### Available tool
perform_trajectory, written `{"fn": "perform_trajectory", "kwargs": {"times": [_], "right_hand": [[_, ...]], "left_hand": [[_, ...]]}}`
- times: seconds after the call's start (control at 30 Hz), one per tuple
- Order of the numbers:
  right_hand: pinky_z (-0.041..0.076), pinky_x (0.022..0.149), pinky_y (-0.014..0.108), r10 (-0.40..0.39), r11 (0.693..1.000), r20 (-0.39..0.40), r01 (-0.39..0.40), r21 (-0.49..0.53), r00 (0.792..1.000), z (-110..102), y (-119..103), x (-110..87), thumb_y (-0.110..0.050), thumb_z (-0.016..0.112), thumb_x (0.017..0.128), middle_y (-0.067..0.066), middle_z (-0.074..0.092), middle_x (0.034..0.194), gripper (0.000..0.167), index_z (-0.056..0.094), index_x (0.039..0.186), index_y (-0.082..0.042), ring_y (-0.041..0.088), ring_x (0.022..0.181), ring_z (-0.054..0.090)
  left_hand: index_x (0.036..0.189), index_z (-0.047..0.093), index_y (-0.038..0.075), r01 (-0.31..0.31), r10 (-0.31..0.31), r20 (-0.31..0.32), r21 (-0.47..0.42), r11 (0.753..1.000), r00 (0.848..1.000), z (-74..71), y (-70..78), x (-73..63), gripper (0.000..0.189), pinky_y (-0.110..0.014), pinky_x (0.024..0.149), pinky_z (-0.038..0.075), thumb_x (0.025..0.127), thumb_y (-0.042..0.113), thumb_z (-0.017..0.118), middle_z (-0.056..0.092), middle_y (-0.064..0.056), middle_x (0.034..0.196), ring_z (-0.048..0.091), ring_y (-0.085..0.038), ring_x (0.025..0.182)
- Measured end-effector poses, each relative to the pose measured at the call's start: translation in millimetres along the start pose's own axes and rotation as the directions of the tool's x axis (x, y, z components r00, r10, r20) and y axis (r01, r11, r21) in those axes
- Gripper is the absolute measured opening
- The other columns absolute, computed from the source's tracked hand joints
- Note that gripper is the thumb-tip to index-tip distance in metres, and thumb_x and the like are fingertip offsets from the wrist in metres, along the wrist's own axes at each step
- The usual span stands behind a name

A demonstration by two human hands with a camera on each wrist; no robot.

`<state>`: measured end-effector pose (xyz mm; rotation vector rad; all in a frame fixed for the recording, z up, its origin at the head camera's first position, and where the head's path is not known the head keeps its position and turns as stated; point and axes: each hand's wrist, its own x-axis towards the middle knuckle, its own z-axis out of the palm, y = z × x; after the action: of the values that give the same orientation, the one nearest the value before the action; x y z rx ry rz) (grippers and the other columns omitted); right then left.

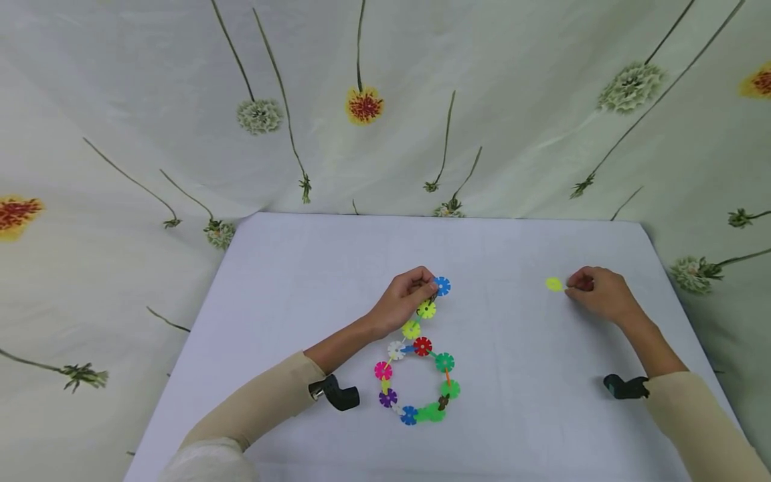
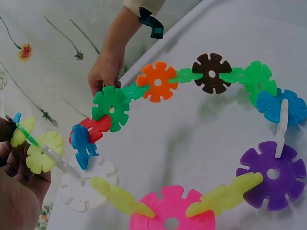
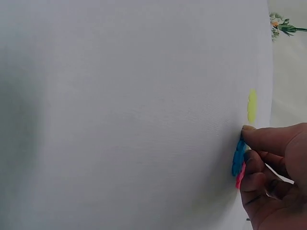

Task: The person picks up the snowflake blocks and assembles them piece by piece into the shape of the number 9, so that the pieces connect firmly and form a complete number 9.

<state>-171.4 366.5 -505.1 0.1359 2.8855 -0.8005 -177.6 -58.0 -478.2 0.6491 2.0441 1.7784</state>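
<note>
A loop of notched, interlocking plastic discs (image 1: 446, 362) lies on the table, with a tail of yellow discs (image 1: 411, 329) rising from its upper left. At the tail's end my left hand (image 1: 400, 301) pinches around the blue disc (image 1: 442, 286); in the left wrist view, the tail's yellow discs (image 2: 44, 152) run to that hand. My right hand (image 1: 602, 293) is low over the table at the right, beside a loose yellow disc (image 1: 554, 284). The right wrist view shows its thumb and finger at a blue disc (image 3: 238, 158), with a pink disc (image 3: 240, 176) partly hidden behind it.
A white cloth covers the table (image 1: 506, 415). Behind and beside it hangs a flower-printed cloth (image 1: 385, 161). Each wrist wears a black camera mount, the left one (image 1: 340, 393) near the loop and the right one (image 1: 626, 386) above the table's right part.
</note>
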Motion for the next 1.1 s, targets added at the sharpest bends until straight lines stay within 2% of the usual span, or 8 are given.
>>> {"fn": "perform_trajectory", "kwargs": {"times": [0.13, 0.27, 0.37, 0.6, 0.77, 0.9, 1.0, 1.1], "right_hand": [[0.053, 0.085, 0.047, -0.015, 1.0, 0.039, 0.015, 0.002, 0.999, -2, -3, 2.9, -0.017, 0.071, 0.1, 0.028, 0.065, 0.119, 0.034, 0.063, 0.125, 0.005, 0.04, 0.107, 0.06], [0.051, 0.086, 0.046, -0.063, 0.998, 0.032, 0.062, 0.016, 0.998, 3, -9, 5.2, -0.022, 0.073, 0.1, 0.028, 0.063, 0.124, 0.042, 0.063, 0.131, 0.004, 0.04, 0.108, 0.057], [0.048, 0.082, 0.04, -0.08, 0.997, 0.003, 0.08, 0.01, 0.997, 7, -11, 7.7, -0.022, 0.075, 0.099, 0.027, 0.063, 0.121, 0.04, 0.065, 0.128, 0.003, 0.038, 0.104, 0.057], [0.052, 0.086, 0.046, -0.074, 0.997, 0.005, 0.073, 0.037, 0.997, 7, -19, 10.4, -0.014, 0.075, 0.098, 0.028, 0.066, 0.12, 0.033, 0.06, 0.121, 0.004, 0.041, 0.106, 0.062], [0.055, 0.089, 0.051, -0.085, 0.994, 0.0, 0.084, 0.069, 0.996, 9, -24, 9.0, -0.012, 0.067, 0.103, 0.029, 0.067, 0.12, 0.024, 0.059, 0.122, 0.0, 0.044, 0.109, 0.065], [0.056, 0.084, 0.04, -0.115, 0.985, -0.035, 0.119, 0.124, 0.993, 12, -30, 7.4, -0.012, 0.065, 0.105, 0.028, 0.069, 0.12, 0.02, 0.061, 0.122, -0.002, 0.042, 0.106, 0.067], [0.052, 0.079, 0.024, -0.152, 0.974, -0.07, 0.162, 0.16, 0.986, 14, -40, 5.4, -0.012, 0.067, 0.105, 0.023, 0.071, 0.116, 0.019, 0.062, 0.121, -0.004, 0.034, 0.102, 0.067], [0.05, 0.075, 0.017, -0.191, 0.955, -0.091, 0.207, 0.214, 0.977, 16, -52, 1.8, -0.013, 0.07, 0.104, 0.018, 0.071, 0.112, 0.018, 0.064, 0.12, -0.005, 0.025, 0.098, 0.064]], "left_hand": [[0.111, 0.061, 0.001, 0.005, -0.005, 0.001, -0.002, 1.0, 1.0, -0.4, 1.2, -0.4, 0.016, -0.019, 0.074, 0.046, 0.113, 0.013, 0.052, 0.059, 0.001, 0.089, 0.051, -0.009, 0.076], [0.111, 0.061, 0.0, 0.002, -0.002, -0.003, -0.004, 1.0, 1.0, -0.2, 1.3, -0.8, 0.016, -0.019, 0.074, 0.046, 0.113, 0.013, 0.052, 0.059, 0.0, 0.089, 0.051, -0.01, 0.077], [0.111, 0.061, 0.0, 0.001, -0.001, -0.001, -0.005, 1.0, 1.0, 0.2, 0.6, -0.8, 0.017, -0.019, 0.074, 0.046, 0.113, 0.013, 0.052, 0.059, 0.0, 0.09, 0.051, -0.011, 0.077], [0.112, 0.061, 0.001, 0.004, -0.004, -0.002, 0.005, 1.0, 1.0, 0.3, 0.3, -1.1, 0.016, -0.019, 0.075, 0.046, 0.113, 0.014, 0.052, 0.059, 0.001, 0.089, 0.051, -0.012, 0.078], [0.112, 0.062, 0.001, 0.0, 0.0, -0.001, 0.009, 1.0, 1.0, 0.1, 0.7, -1.2, 0.017, -0.019, 0.074, 0.046, 0.113, 0.015, 0.052, 0.058, 0.001, 0.089, 0.051, -0.011, 0.077], [0.112, 0.062, 0.001, 0.0, 0.0, 0.001, 0.01, 1.0, 1.0, 0.0, 0.4, -0.8, 0.017, -0.019, 0.074, 0.046, 0.113, 0.015, 0.051, 0.059, 0.0, 0.089, 0.051, -0.011, 0.077], [0.112, 0.061, 0.001, 0.003, -0.003, 0.002, 0.006, 1.0, 1.0, 0.2, -0.3, -0.5, 0.017, -0.019, 0.074, 0.046, 0.113, 0.014, 0.051, 0.059, 0.0, 0.089, 0.051, -0.011, 0.077], [0.111, 0.061, 0.001, 0.004, -0.004, 0.003, 0.004, 1.0, 1.0, 0.4, -0.5, -0.3, 0.016, -0.019, 0.074, 0.046, 0.113, 0.014, 0.051, 0.059, 0.0, 0.089, 0.051, -0.011, 0.077]]}}
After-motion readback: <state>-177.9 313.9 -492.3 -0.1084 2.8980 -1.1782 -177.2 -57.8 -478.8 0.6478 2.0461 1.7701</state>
